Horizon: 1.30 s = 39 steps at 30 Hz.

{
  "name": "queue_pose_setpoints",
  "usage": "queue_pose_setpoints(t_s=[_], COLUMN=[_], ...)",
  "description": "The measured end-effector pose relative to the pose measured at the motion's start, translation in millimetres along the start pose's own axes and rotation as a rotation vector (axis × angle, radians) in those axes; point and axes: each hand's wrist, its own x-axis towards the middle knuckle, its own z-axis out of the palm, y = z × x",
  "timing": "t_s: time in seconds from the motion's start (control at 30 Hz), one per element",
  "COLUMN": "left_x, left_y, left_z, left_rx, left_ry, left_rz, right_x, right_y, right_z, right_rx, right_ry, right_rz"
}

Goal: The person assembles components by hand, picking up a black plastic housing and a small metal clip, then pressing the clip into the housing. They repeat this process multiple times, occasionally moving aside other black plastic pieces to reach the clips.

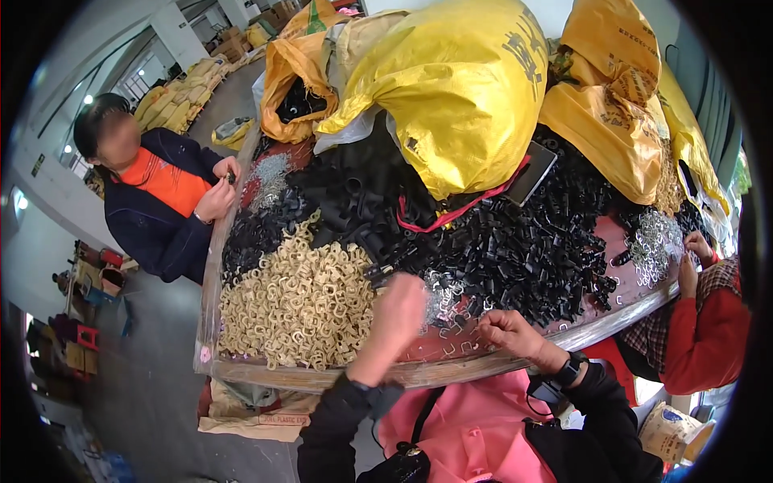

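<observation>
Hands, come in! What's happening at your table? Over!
Left hand beside beige pieces, grip unclear. Right hand curled near silver clips, hold unclear. Black pieces heaped beyond. Yellow bag farther back, not blocking either hand.

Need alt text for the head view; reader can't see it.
Left hand and right hand over a table heaped with tan clips, black parts and silver clips. Yellow bags sit at the far side; a co-worker is at left, another at right.
</observation>
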Motion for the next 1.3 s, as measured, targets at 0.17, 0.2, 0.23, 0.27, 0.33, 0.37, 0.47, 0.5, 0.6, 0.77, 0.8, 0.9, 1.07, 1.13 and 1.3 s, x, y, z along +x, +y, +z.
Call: queue_pose_setpoints(t_s=[0.17,0.2,0.23,0.27,0.33,0.37,0.47,0.5,0.6,0.77,0.8,0.9,1.07,1.13,1.3], left_x=[7.7,7.8,10.3,12.4,12.8,11.7,10.6,8.0,-9.4,-60.3,-63.7,-69.1,-79.9,-84.7,-91.3], left_y=[-83.8,-86.6,-85.4,-83.8,-79.1,-75.4,-60.6,-54.9,-31.4,19.9,25.8,40.2,47.0,47.6,50.7], left_z=[-6.8,-4.9,-4.9,-5.8,-9.7,-12.3,-20.2,-23.4,-25.0,0.8,4.2,3.7,5.1,6.9,11.2], left_rx=[0.591,0.59,0.614,0.638,0.666,0.58,0.41,-0.053,-0.999,-1.646,-1.642,-1.705,-1.749,-1.763,-1.736], left_ry=[-0.213,-0.214,-0.274,-0.333,-0.388,-0.314,-0.172,-0.17,-0.158,-0.193,-0.216,-0.265,-0.295,-0.298,-0.282], left_rz=[-0.047,-0.044,-0.063,-0.084,-0.108,-0.115,-0.117,-0.356,-0.806,-0.944,-0.96,-0.961,-0.971,-0.968,-0.976], right_x=[-3.1,-3.3,-3.7,-4.0,-5.6,-7.2,-11.3,-11.6,-14.0,-10.3,-8.8,-11.7,-16.0,-19.3,-22.8], right_y=[12.7,11.7,9.3,6.6,6.3,9.3,14.1,14.0,10.9,-4.0,-2.0,-5.6,-16.6,-18.6,-23.0], right_z=[-6.4,-6.2,-6.5,-6.5,-6.2,-6.8,-6.6,-6.1,-3.0,20.5,23.1,28.3,39.8,42.2,45.5], right_rx=[-0.153,-0.152,-0.229,-0.306,-0.385,-0.396,-0.414,-0.41,-0.393,-0.462,-0.483,-0.578,-0.814,-0.865,-1.037], right_ry=[0.027,0.03,0.039,0.047,0.049,0.051,0.064,0.078,0.114,0.14,0.13,0.15,0.229,0.238,0.214], right_rz=[-0.094,-0.094,-0.109,-0.125,-0.144,-0.152,-0.167,-0.151,-0.107,-0.264,-0.326,-0.473,-0.712,-0.735,-0.791])
